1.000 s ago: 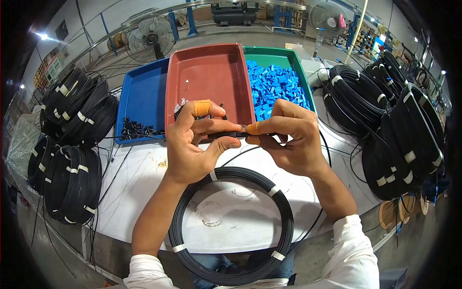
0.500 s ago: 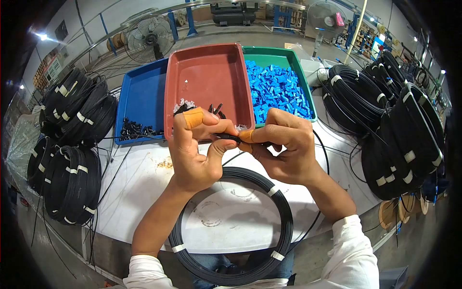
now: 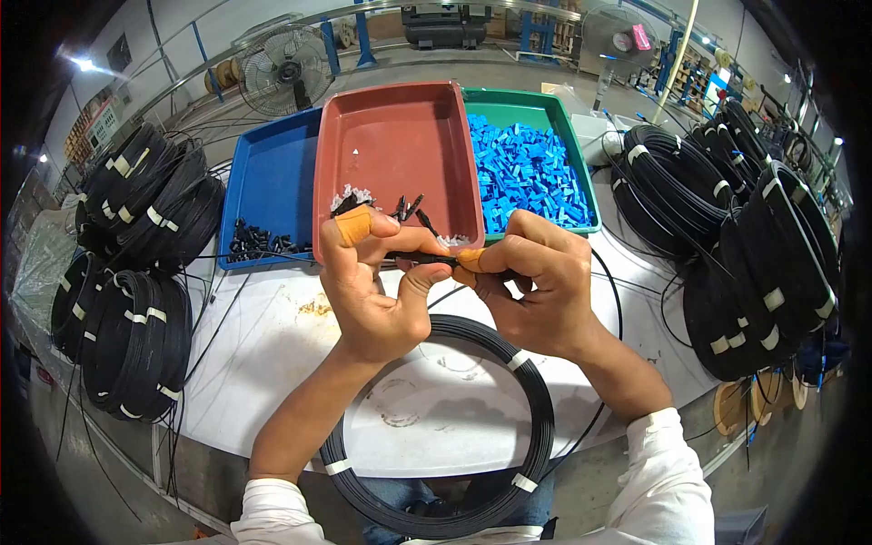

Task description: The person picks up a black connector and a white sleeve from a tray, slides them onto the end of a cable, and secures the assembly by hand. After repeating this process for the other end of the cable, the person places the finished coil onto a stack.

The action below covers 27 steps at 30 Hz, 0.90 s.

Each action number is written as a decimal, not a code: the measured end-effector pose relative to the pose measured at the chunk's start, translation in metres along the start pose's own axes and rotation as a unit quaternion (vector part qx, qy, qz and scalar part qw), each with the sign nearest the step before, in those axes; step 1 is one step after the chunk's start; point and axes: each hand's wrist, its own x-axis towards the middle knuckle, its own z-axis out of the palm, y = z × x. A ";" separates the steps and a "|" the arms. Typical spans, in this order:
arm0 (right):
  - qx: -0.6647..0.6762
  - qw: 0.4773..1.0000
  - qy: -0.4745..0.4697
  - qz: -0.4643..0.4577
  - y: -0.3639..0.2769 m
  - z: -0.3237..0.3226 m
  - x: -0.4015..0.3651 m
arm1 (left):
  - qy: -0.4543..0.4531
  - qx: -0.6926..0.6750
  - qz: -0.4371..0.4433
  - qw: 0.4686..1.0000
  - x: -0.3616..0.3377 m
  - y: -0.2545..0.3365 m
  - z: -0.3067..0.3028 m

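Note:
My left hand (image 3: 377, 291) pinches a slim black cable connector (image 3: 420, 258) between thumb and fingertips, with orange tape around one raised finger. Against it, my right hand (image 3: 545, 282) is closed on the connector's other end, also with tape on a fingertip. Both hands meet in the air just in front of the red tray (image 3: 395, 136). A black cable runs from behind my right hand down the right side. Below lies a coil of black cable (image 3: 543, 400) bound with white tape, overhanging the table's front edge. My fingers hide much of the connector.
A blue tray (image 3: 272, 173) holds small black parts, and the red tray has black pieces and clear bits. Many blue clips (image 3: 527, 177) fill the green tray (image 3: 586, 195). Taped cable coils stand at left (image 3: 136, 350) and right (image 3: 763, 272) on the white table (image 3: 263, 372).
Both hands stay together on the connector. My left hand has shifted slightly right and turned a little, and more of the black pieces in the red tray now shows.

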 end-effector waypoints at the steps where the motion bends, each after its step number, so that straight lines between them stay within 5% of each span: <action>1: -0.014 1.000 0.000 0.006 -0.001 0.000 0.001 | 0.010 -0.009 -0.011 1.000 0.000 0.001 0.001; 8: -0.008 0.999 -0.039 0.015 -0.001 -0.002 0.003 | -0.039 0.027 -0.072 0.996 -0.004 0.006 -0.006; 17: 0.041 0.990 -0.131 0.008 0.013 -0.017 0.015 | 0.037 -0.011 -0.105 0.994 0.001 -0.009 -0.009; 19: 0.056 0.991 -0.118 0.038 0.012 -0.017 0.015 | 0.034 -0.020 -0.101 0.994 0.000 -0.006 -0.007; 21: -0.005 0.996 -0.082 -0.039 0.013 -0.014 0.015 | 0.029 -0.027 -0.099 0.994 0.001 -0.002 -0.006; 27: -0.036 0.996 -0.006 -0.084 0.015 0.005 0.007 | 0.026 -0.013 -0.115 0.993 0.002 0.002 -0.005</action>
